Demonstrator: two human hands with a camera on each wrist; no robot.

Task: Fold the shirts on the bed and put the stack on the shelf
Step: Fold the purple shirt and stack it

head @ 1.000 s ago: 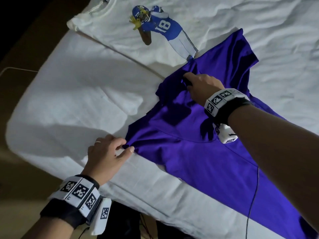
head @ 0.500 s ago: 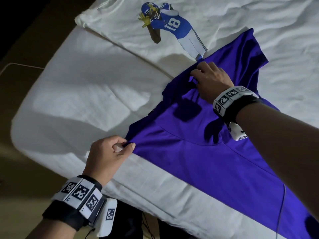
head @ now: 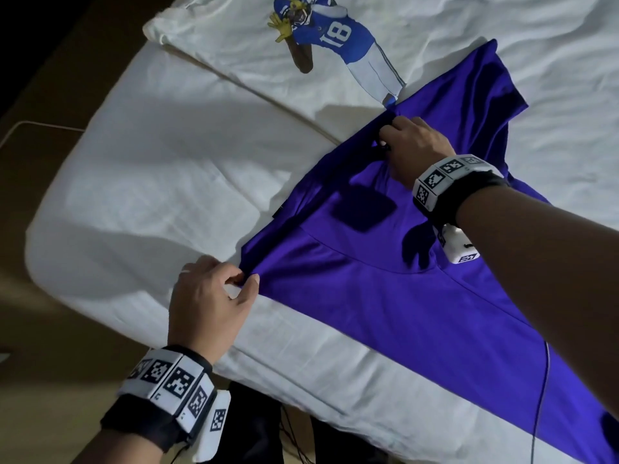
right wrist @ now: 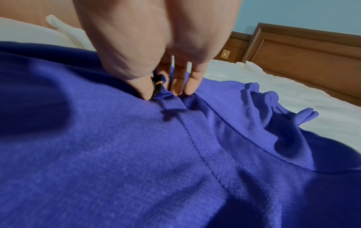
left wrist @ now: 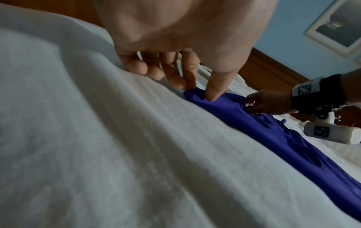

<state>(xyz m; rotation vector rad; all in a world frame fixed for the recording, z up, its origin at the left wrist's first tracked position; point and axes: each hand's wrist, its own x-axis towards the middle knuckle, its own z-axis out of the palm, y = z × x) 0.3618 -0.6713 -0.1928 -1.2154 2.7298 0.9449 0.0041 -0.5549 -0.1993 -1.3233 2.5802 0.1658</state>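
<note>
Overhead, white bed (head: 140,182), blue wall (right wrist: 293,13).

You have two shirts on one bed (head: 140,182): one purple shirt (head: 402,296) at 4 o'clock, one white shirt (head: 241,58) at 12. Two hands, left hand (head: 207,306) and right hand (head: 415,145).

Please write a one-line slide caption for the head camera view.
Both hands, left hand and right hand, pinch a purple shirt on the white bed.

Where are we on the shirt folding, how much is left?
Nothing looks finished. In hand: left hand and right hand pinch the purple shirt, spread on the bed. The white shirt lies unfolded. Folding both, stacking and shelving remain; no shelf in view.
</note>
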